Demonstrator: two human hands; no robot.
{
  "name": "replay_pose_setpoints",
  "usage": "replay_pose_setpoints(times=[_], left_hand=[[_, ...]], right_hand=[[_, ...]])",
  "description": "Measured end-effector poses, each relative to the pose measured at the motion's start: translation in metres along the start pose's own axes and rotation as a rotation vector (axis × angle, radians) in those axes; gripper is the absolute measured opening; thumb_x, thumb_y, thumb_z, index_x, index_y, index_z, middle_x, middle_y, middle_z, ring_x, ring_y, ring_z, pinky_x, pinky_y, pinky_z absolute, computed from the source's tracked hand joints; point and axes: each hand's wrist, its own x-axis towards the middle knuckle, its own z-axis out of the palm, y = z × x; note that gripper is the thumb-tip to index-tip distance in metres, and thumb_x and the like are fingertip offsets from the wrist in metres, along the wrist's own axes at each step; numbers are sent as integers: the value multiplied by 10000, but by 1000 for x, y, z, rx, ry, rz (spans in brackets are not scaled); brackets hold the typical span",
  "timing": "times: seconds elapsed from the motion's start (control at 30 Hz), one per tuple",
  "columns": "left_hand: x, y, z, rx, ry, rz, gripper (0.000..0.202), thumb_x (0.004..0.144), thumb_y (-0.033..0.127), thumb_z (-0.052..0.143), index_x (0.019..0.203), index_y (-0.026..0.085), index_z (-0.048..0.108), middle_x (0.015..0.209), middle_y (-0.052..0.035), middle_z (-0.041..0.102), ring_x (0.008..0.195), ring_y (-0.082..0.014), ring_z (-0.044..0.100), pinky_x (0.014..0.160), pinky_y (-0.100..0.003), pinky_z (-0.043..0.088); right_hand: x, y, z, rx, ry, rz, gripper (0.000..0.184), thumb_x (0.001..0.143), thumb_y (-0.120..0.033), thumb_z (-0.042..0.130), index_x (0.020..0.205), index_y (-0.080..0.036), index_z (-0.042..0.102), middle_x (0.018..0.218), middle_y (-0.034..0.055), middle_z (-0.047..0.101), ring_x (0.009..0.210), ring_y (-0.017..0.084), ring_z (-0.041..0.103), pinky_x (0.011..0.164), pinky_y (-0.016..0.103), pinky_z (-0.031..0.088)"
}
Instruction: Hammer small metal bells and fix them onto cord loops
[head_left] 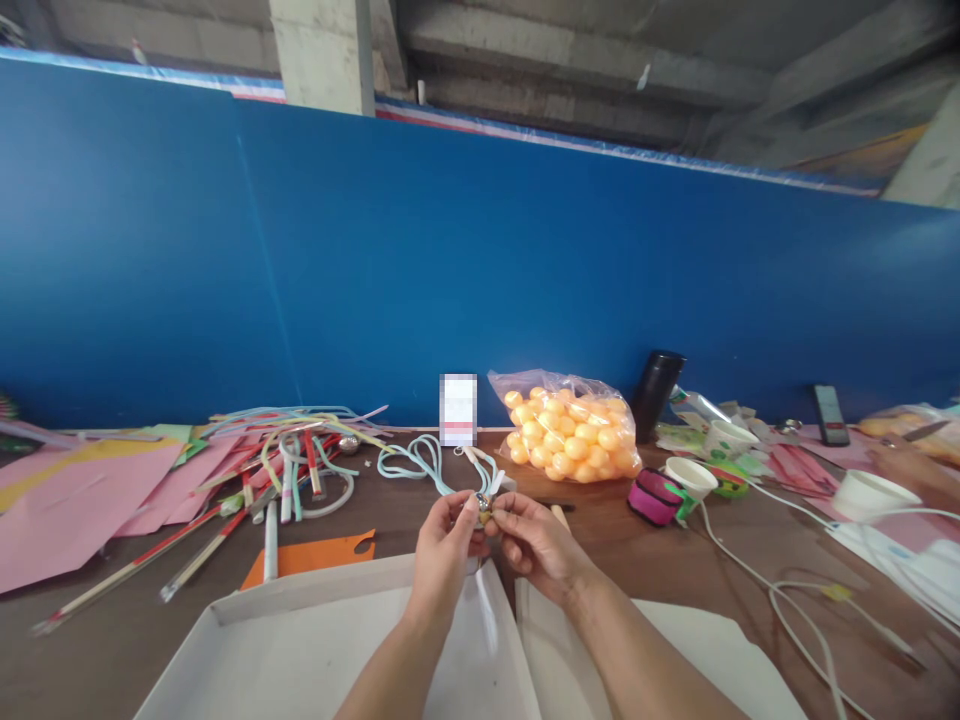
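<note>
A small shiny silver ball (482,500) sits between the fingertips of both hands, above the edge of a white box lid or tray (315,630). My left hand (446,535) is closed around the ball from the left, thumb on the near side. From the right, my right hand (536,540) pinches at it with thumb and forefinger. A tiny yellowish bit shows under the ball; what it is I cannot make out. Just behind the hands lies a light blue cord (416,465), by a white card (458,410) leaning on the blue partition.
A clear bag of orange balls (570,435) stands behind my right hand. To the right are a black bottle (660,395), a pink pouch (655,497), a paper cup (690,477) and white cables (780,590). Coloured paper (97,510) and sticks (135,570) cover the left.
</note>
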Motion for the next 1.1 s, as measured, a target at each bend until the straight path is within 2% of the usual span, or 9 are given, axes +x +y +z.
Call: replay_pose_setpoints(times=[0.67,1.1], left_hand=[[-4,8,2,-42,6,-6,436,660,454,683,945,132,613,724,-48,640,577,-122,577,542,-248,479],[-3,8,2,-49,2,3,457,645,472,686,940,131,612,742,-60,649,585,-137,599,529,-250,481]], right_hand=[[-2,-4,3,0,-38,-11,201,728,-308,707,766,-159,578,653,-18,617,394,20,405,354,156,181],[-3,-2,4,-17,-8,-26,215,714,-323,716,771,-174,572,662,-15,642,391,28,416,362,161,182]])
